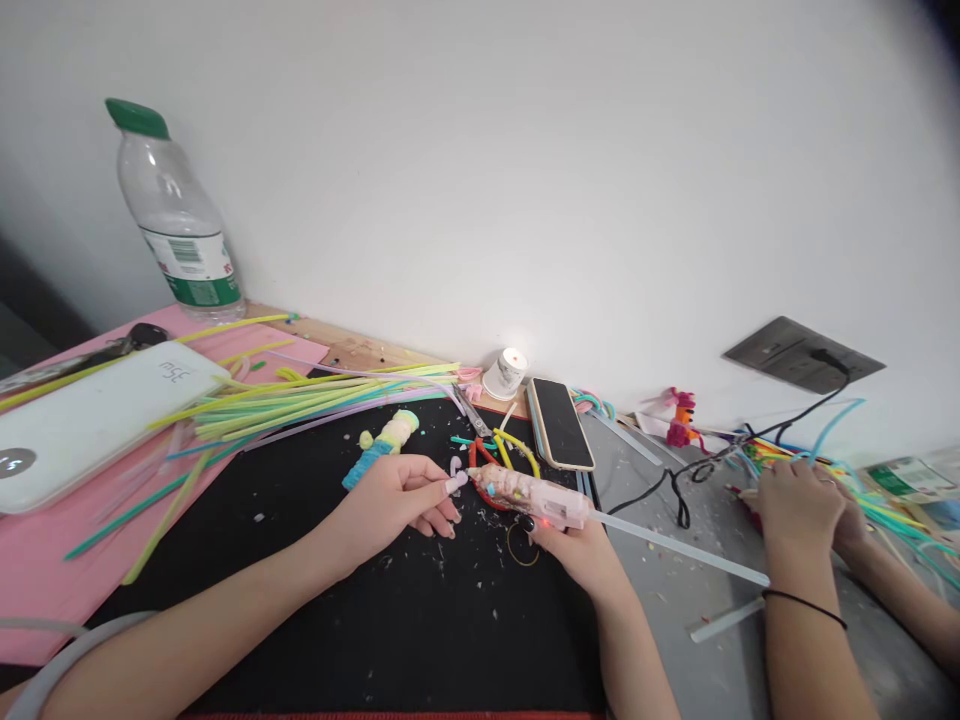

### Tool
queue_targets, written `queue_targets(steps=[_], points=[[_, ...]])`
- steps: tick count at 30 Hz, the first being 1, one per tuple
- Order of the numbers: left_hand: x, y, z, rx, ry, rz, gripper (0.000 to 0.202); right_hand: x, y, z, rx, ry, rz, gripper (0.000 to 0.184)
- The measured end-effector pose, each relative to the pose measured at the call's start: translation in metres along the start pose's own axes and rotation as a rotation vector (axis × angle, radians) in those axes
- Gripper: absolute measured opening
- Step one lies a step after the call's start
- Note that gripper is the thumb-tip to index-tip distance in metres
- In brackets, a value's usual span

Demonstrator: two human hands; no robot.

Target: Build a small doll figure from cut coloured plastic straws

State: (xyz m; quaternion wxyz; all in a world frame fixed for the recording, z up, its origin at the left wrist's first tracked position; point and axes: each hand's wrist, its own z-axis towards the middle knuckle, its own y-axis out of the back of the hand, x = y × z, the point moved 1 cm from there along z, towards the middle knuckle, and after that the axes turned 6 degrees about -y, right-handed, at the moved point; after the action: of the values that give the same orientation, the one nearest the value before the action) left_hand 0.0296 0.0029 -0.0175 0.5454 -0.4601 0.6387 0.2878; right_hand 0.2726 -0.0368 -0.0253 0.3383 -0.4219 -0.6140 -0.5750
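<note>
In the upper left of the frame, a big bottle with a green cap [180, 210] stands by the wall. Below it, a white power bank [105, 400] lies on pink paper [45, 585]. Next comes a messy pile of fuzzy sticks [315, 400], yellow, green and purple. Most are long and straight, so they look unused.

Near the middle, a fuzzy blue and yellow piece [394, 440] lies on the black mat [420, 640]. It is already wound into a fat roll, so that part looks done.

Just right of it, the left hand [401, 500] pinches a small pale purple curl [455, 482] between thumb and finger. The curl is already bent, but it is apart from the roll, so the two are not joined yet.

The tip of the pink glue gun [544, 498] is right at the curl. I can't tell if it touches, or if any glue is on. The right hand [577, 550] is wrapped around its handle, and a red light glows. A long glue stick [682, 545] pokes out the back, so plenty is left.

At the far right, another person's hands [802, 500] work with blue sticks [836, 425].
</note>
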Motion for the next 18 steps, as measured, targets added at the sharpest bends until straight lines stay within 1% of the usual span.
queue_targets(steps=[3,5,13,18], points=[[0.0,0.0,0.0,-0.003,-0.018,0.025,0.017,0.005,-0.001,0.0,0.058,0.064,-0.043,0.018],[0.0,0.0,0.0,-0.007,-0.022,0.036,0.015,0.01,-0.001,0.0,0.064,0.092,-0.085,0.013],[0.0,0.0,0.0,-0.011,-0.026,0.05,0.016,0.016,-0.001,-0.001,0.072,0.119,-0.125,0.012],[-0.001,0.0,-0.002,-0.013,-0.024,0.049,0.014,0.015,-0.001,0.0,0.115,0.118,-0.119,0.012]])
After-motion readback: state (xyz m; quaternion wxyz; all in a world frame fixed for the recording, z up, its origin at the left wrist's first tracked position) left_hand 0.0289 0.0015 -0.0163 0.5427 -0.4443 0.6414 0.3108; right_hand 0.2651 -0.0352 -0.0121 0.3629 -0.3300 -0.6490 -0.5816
